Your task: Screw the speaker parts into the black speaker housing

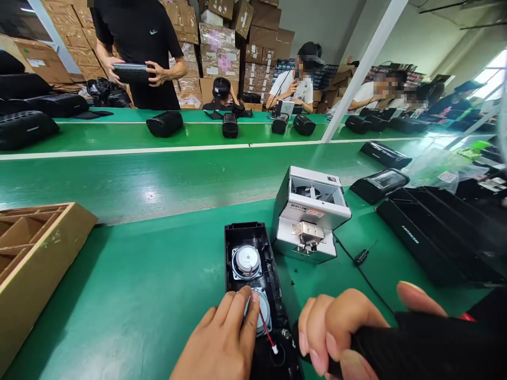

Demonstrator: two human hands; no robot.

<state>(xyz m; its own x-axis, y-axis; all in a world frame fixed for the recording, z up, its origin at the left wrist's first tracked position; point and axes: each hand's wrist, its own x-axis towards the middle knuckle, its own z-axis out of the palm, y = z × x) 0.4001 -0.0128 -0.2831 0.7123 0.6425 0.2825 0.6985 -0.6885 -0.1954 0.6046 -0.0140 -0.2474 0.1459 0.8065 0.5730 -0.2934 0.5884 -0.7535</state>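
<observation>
An open black speaker housing (253,248) lies lengthwise on the green bench in front of me, with two round silver drivers set in it. My left hand (222,343) rests on the nearer driver (263,311), fingertips pressing its rim beside a red wire (267,332). Just to the right, my right hand (344,332) is clenched around a thick black tool handle (428,345) that runs off toward the lower right. The tool's tip is hidden behind my fingers.
A white screw feeder box (309,211) stands just beyond the housing. Black speaker shells (439,232) are stacked at the right. A cardboard divider tray (35,248) sits at the left. Across the green conveyor (158,174), several people handle black speakers before stacked cartons.
</observation>
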